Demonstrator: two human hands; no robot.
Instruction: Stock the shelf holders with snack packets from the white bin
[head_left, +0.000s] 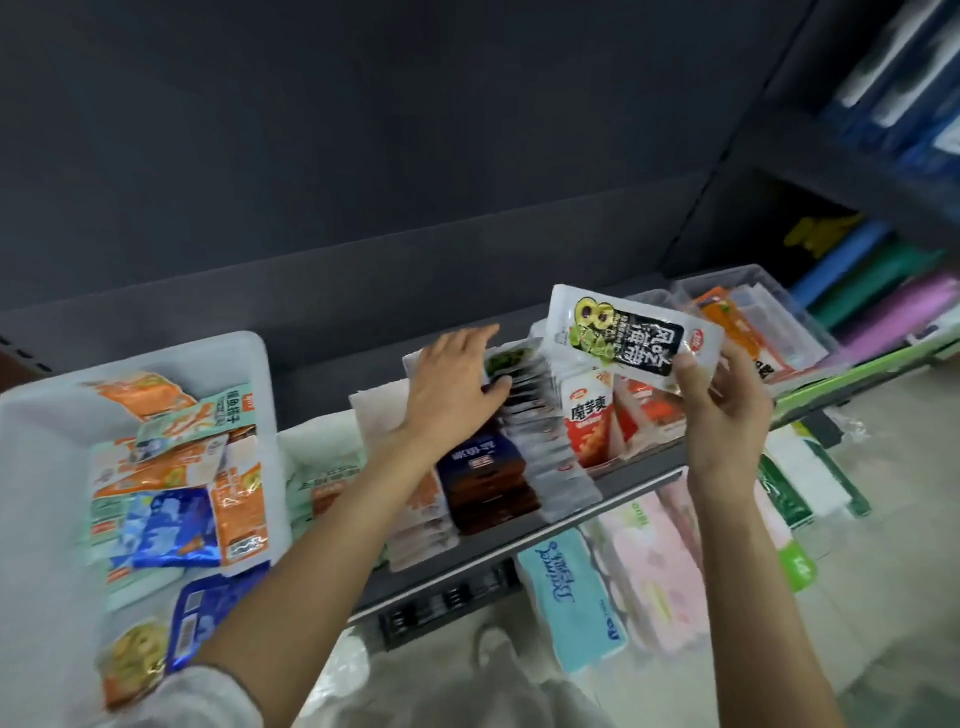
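Hands work at a dark grey shelf (613, 512) lined with upright rows of snack packets. Right hand (724, 415) pinches a white packet with a black label and green lotus-root picture (631, 332), held raised above the shelf rows. Left hand (454, 382) lies with straight fingers pressing on a row of white-edged packets (540, 441) standing in a holder. White plastic bin (47, 467) sits to the left on the shelf, holding loose orange, blue and pale green packets (171, 483).
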